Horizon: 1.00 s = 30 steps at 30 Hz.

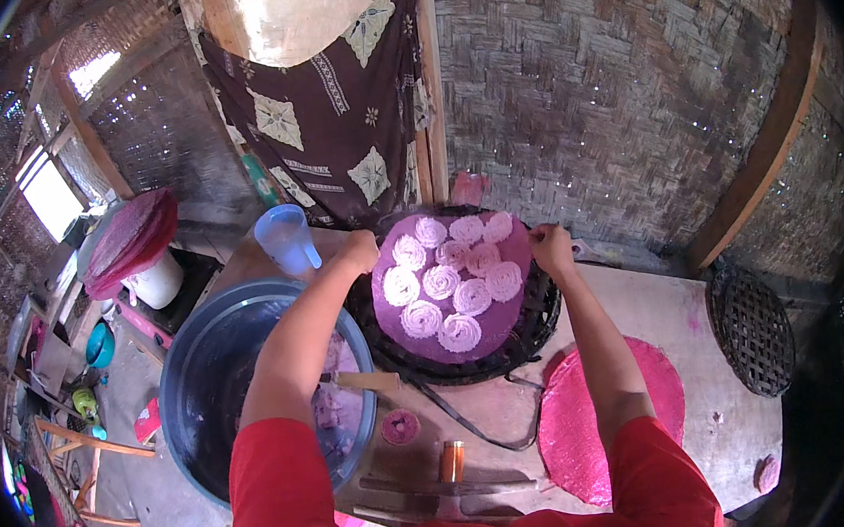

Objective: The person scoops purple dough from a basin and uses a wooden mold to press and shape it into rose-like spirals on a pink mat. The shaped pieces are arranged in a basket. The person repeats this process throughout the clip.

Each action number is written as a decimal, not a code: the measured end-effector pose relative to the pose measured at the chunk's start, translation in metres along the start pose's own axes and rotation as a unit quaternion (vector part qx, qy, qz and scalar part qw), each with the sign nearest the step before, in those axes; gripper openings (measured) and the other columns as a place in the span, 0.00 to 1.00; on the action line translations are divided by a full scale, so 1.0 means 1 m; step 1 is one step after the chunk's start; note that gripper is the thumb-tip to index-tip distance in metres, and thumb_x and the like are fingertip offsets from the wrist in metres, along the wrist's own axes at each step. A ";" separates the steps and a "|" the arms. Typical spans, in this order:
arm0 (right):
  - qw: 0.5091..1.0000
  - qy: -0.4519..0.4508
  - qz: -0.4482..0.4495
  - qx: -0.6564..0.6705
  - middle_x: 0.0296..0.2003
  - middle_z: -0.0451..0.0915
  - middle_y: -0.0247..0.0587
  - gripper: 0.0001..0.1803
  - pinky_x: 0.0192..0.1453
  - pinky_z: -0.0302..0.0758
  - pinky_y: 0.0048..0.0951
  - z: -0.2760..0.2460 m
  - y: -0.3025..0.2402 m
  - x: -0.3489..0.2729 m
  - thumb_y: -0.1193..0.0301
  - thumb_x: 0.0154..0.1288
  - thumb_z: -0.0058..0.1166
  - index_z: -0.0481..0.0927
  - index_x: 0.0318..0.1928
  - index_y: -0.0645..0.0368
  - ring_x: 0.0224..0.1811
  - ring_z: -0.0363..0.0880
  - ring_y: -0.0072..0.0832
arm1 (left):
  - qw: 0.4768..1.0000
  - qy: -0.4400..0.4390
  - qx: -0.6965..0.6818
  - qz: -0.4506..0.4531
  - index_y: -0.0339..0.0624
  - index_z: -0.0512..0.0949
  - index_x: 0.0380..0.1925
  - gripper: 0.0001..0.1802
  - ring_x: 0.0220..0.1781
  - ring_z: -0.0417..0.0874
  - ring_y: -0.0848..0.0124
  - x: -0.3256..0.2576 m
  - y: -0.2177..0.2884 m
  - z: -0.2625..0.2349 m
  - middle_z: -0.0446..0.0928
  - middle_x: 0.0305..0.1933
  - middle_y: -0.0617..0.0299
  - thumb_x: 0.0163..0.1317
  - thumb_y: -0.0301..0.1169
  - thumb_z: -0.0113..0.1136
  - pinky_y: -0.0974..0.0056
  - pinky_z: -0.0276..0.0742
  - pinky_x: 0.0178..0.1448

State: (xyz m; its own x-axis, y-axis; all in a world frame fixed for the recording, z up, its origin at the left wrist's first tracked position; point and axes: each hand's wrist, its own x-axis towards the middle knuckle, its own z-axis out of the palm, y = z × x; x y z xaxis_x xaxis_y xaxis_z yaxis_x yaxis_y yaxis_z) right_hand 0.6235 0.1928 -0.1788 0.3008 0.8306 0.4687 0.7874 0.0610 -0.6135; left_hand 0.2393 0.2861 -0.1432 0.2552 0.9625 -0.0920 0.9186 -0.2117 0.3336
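Observation:
A round purple mat (501, 323) carries several coiled pink noodle-like rosettes (441, 282). It lies over a black woven basket (547, 311), whose rim shows around it. My left hand (362, 252) is closed at the mat's upper left edge. On the opposite side my right hand (551, 248) pinches the right edge, close to the basket's rim; the fingertips of both hands are partly hidden. Beneath my left forearm stands a large blue-grey tub (184, 385) with pinkish dough (340, 411) inside. A wooden-handled tool (367, 380) rests across its rim.
A blue plastic jug (285, 239) stands beyond the tub. A pink round mat (582, 430) lies under my right forearm. Near me are a small pink disc (400, 427), an orange-brown cylinder (452, 461) and a wooden bar (441, 485). A woven black tray (752, 331) is at the right edge.

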 end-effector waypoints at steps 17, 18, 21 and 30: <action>0.870 -0.451 -0.166 0.114 0.37 0.81 0.63 0.14 0.48 0.77 0.46 0.020 -0.189 -0.259 0.70 0.62 0.53 0.82 0.42 0.67 0.41 0.81 0.55 | 0.974 0.143 -0.010 0.174 0.39 0.75 0.45 0.16 0.51 0.80 0.50 -0.170 -0.001 -0.081 0.80 0.46 0.49 0.61 0.36 0.63 0.53 0.75 0.54; 0.872 -0.450 -0.160 0.109 0.37 0.80 0.65 0.13 0.48 0.77 0.48 0.029 -0.188 -0.268 0.71 0.60 0.54 0.82 0.40 0.68 0.41 0.81 0.56 | 0.968 0.158 -0.025 0.192 0.41 0.75 0.44 0.16 0.51 0.80 0.50 -0.190 -0.004 -0.086 0.80 0.45 0.49 0.61 0.37 0.63 0.52 0.74 0.53; 0.872 -0.452 -0.153 0.107 0.37 0.81 0.66 0.12 0.49 0.77 0.50 0.047 -0.183 -0.279 0.72 0.56 0.55 0.82 0.38 0.67 0.42 0.82 0.55 | 0.960 0.196 -0.067 0.190 0.39 0.75 0.43 0.14 0.50 0.79 0.48 -0.248 -0.018 -0.094 0.80 0.44 0.48 0.60 0.32 0.63 0.53 0.74 0.53; 0.912 -0.392 -0.025 0.116 0.33 0.84 0.50 0.15 0.41 0.80 0.36 -0.042 -0.130 -0.172 0.74 0.53 0.58 0.85 0.43 0.56 0.33 0.85 0.36 | 0.978 0.164 -0.124 0.047 0.36 0.76 0.44 0.14 0.49 0.81 0.49 -0.335 -0.080 -0.067 0.80 0.45 0.47 0.58 0.26 0.63 0.55 0.76 0.52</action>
State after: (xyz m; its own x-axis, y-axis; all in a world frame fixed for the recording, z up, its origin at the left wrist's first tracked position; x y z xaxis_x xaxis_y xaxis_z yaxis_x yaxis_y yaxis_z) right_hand 0.4925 0.0187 -0.1527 -0.2822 0.9584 -0.0433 0.6276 0.1503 -0.7639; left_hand 0.0598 -0.0082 -0.0762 0.1872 0.9521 0.2417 0.7841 -0.2930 0.5471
